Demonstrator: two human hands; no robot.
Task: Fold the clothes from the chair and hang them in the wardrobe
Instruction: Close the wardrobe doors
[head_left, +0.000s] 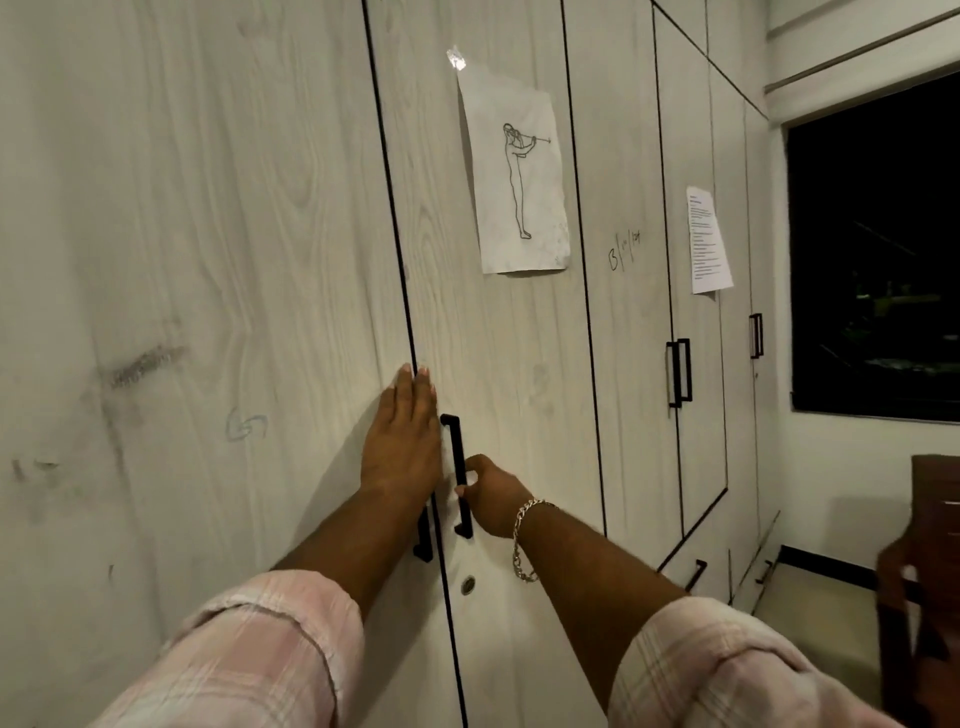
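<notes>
pale woodgrain wardrobe fills frame, doors closed; chair lower right. left hand flat, fingers straight on door seam; right hand grasping black handle.

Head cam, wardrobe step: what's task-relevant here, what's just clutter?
In play:
- right hand, grips the black door handle
- left hand, flat across the seam between the wardrobe doors
- chair, edge of frame

Clutter:
- line drawing taped to the door
- printed sheet
- dark window
</notes>
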